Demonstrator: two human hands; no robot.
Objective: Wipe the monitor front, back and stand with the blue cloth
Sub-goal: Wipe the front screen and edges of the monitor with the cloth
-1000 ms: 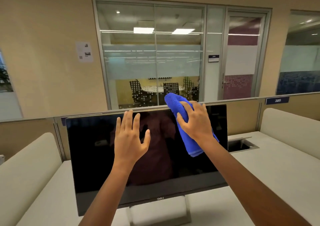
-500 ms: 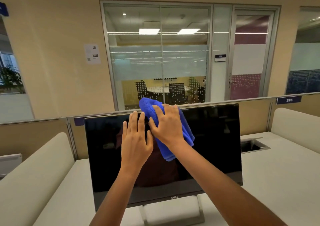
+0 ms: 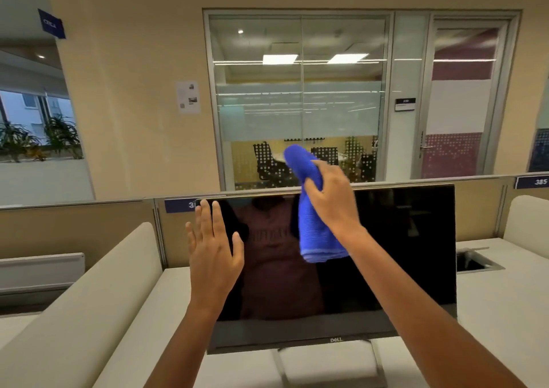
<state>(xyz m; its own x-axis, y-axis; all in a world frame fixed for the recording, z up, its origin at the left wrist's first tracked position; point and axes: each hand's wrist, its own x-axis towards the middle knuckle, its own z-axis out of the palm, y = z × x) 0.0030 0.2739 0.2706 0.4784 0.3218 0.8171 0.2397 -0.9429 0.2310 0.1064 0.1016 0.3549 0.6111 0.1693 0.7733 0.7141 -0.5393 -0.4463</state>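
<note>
- Gripping the blue cloth [image 3: 315, 227] in the right hand [image 3: 332, 200], hanging at the 12 o'clock edge of the Dell monitor [image 3: 401, 254] on the table [image 3: 490, 313].
- Holding the left hand [image 3: 212, 248] flat, fingers straight, over its 10 o'clock corner.

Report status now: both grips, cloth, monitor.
Right grip holds blue cloth at monitor top edge. Left grip open, flat at its upper left; contact unclear. Nothing in the way.

A finely ribbed cloth [image 3: 312, 224] shows vivid blue against the glossy black screen of a monitor [image 3: 401, 254] whose lower bezel is dark grey and whose stand [image 3: 376, 364] is silver. The desk [image 3: 505, 313] is cream, the partition [image 3: 74, 233] tan. The chairs [image 3: 267, 162] are black, speckled with white dots; the door [image 3: 457, 105] is banded maroon and white.
</note>
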